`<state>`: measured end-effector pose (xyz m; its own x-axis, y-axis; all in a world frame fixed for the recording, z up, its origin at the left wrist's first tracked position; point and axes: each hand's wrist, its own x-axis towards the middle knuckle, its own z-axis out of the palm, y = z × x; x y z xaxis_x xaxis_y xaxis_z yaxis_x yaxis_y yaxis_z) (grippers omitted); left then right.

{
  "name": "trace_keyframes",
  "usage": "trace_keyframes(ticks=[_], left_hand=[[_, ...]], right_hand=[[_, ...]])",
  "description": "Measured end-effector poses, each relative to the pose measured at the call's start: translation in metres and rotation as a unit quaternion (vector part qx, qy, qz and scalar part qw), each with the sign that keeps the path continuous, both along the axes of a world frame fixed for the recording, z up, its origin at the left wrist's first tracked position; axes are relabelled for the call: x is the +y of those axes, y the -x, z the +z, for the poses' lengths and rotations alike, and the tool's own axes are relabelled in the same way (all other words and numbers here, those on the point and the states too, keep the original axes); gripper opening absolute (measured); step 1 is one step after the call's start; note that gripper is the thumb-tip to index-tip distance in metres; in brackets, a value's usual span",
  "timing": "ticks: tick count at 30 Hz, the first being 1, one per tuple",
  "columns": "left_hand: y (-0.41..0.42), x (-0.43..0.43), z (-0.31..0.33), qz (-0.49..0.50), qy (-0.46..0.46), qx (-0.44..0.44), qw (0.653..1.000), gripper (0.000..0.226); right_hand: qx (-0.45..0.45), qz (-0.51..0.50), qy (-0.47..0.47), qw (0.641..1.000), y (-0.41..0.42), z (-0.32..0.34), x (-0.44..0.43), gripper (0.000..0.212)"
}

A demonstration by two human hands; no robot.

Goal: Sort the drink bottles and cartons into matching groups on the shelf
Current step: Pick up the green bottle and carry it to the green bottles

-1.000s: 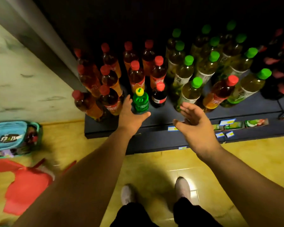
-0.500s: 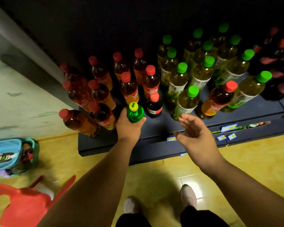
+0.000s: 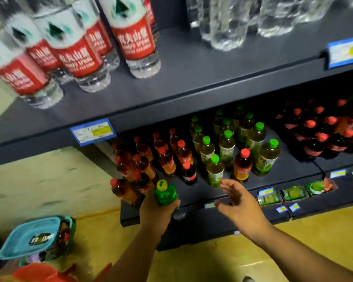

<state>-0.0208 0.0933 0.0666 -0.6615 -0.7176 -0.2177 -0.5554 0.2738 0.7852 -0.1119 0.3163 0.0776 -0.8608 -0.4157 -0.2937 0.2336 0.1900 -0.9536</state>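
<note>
My left hand (image 3: 155, 210) grips a small green bottle (image 3: 165, 193) with a yellow cap, my fingers curled round its body from below. It sits at the front edge of the lower shelf (image 3: 289, 165); I cannot tell whether its base rests on the shelf. My right hand (image 3: 240, 204) hovers to the right of the green bottle, fingers straight and spread, holding nothing.

Just left of and behind the green bottle stand the red-capped amber bottles (image 3: 143, 163). Just behind it to the right is a small dark cola bottle (image 3: 189, 173). Further right stand the green-capped tea bottles (image 3: 226, 145), with one lone red-capped amber bottle (image 3: 242, 165) in their front row. Far right of the green bottle is a cluster of dark red-capped bottles (image 3: 318, 139). Above it, on the upper shelf (image 3: 171, 94), stand red-labelled water bottles (image 3: 135, 37). Below and left of the green bottle, a teal bag (image 3: 33, 239) lies on the floor.
</note>
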Motion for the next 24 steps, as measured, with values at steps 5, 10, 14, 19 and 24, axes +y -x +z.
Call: trace_keyframes(ticks=[5,10,14,19,24], left_hand=[[-0.006,0.043,0.033,0.01,-0.002,0.029,1.0,0.062],[0.004,0.078,0.062,-0.02,0.019,0.044,0.999,0.058],[0.013,0.097,0.086,-0.068,0.036,0.056,0.995,0.057],[0.017,0.116,0.097,-0.142,0.002,0.073,0.987,0.066],[0.022,0.149,0.091,-0.193,-0.041,0.082,0.977,0.066]], right_hand=[[0.023,0.064,-0.021,0.997,0.001,0.021,0.023,0.062],[0.064,0.099,-0.033,0.993,0.003,0.03,0.035,0.075],[0.104,0.108,-0.019,0.989,-0.003,0.044,0.029,0.08],[0.136,0.085,0.02,0.987,-0.013,0.062,0.024,0.074],[0.126,0.033,0.013,0.991,-0.017,0.059,0.049,0.067]])
